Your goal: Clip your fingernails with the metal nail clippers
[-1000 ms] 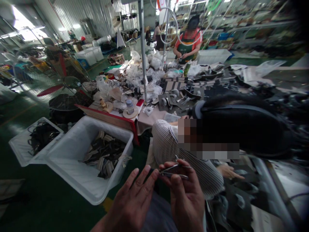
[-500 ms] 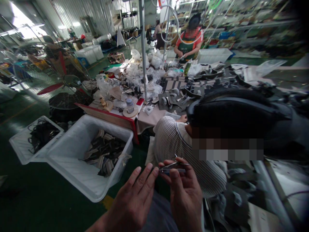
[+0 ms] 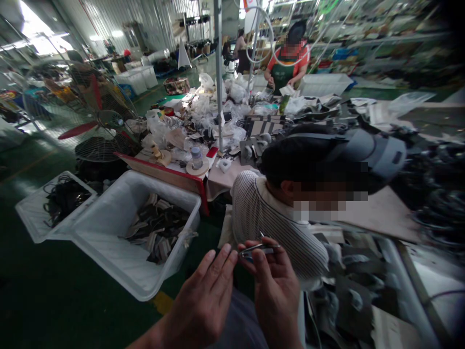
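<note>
One small metal clipper (image 3: 250,250) is pinched in the right hand (image 3: 276,286), just beside the fingertips of the outstretched left hand (image 3: 205,295). Ahead, a co-worker in stripes (image 3: 269,213) partly blocks a cluttered table (image 3: 227,178); leftward, a white bin (image 3: 105,259) holds dark and pale scraps (image 3: 160,223).

Factory workshop: corrugated metal wall (image 3: 154,19), cluttered worktable (image 3: 225,178), plastic tub (image 3: 105,242) of cut strips (image 3: 158,225), stocked shelves (image 3: 385,39), caged fan (image 3: 109,118).

Nail clipper (image 3: 259,250) at left hand (image 3: 203,295)

Right hand (image 3: 278,286), grip closed, holds the clipper; cutting end at the left forefinger's tip. White plastic bin (image 3: 109,208) lies leftward; striped-shirted co-worker (image 3: 267,218) sits ahead, beside a cluttered tabletop (image 3: 227,179).
</note>
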A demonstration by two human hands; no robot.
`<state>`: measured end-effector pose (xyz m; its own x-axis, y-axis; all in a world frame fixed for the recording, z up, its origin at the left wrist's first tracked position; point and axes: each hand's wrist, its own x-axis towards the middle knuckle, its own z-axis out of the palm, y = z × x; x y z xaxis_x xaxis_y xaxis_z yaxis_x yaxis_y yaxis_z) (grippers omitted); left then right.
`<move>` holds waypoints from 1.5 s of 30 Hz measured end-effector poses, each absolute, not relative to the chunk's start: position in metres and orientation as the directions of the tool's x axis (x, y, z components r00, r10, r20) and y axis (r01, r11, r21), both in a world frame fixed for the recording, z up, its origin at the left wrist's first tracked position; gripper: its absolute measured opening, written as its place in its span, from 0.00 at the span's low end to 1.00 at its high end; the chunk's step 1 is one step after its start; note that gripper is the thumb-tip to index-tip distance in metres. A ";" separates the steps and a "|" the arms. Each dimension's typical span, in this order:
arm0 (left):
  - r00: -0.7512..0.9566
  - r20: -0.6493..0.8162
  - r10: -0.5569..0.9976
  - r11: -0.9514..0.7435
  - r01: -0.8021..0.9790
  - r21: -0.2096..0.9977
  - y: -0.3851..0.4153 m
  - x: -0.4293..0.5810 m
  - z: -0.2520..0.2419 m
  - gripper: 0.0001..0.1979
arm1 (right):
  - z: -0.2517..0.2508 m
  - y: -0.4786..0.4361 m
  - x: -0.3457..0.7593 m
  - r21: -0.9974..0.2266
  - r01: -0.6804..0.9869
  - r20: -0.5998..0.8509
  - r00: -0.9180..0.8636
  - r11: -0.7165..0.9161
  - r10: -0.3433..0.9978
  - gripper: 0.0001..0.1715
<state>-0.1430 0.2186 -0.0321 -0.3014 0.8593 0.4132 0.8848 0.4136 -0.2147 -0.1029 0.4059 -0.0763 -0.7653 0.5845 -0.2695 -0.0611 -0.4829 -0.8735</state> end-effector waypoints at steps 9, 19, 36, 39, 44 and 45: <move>-0.322 0.408 0.854 0.432 0.877 -0.212 0.215 -0.141 -0.038 0.25 | -0.076 0.405 -0.106 -0.816 -0.036 -0.343 -0.773 -0.577 0.533 0.39; -0.308 0.440 0.844 0.435 0.872 -0.223 0.214 -0.142 -0.034 0.25 | -0.071 0.401 -0.109 -0.751 -0.006 -0.412 -0.777 -0.660 0.476 0.41; -0.321 0.448 0.835 0.452 0.863 -0.224 0.212 -0.137 -0.047 0.24 | -0.082 0.399 -0.113 -0.706 0.016 -0.446 -0.786 -0.708 0.428 0.39; -0.323 0.451 0.832 0.455 0.862 -0.223 0.210 -0.136 -0.052 0.24 | -0.085 0.399 -0.115 -0.692 0.014 -0.446 -0.794 -0.722 0.412 0.38; -0.333 0.434 0.837 0.455 0.864 -0.215 0.206 -0.135 -0.054 0.24 | -0.086 0.398 -0.116 -0.668 0.011 -0.454 -0.798 -0.744 0.396 0.39; -0.336 0.431 0.838 0.457 0.864 -0.214 0.206 -0.134 -0.053 0.24 | -0.086 0.398 -0.116 -0.661 0.012 -0.456 -0.800 -0.750 0.389 0.39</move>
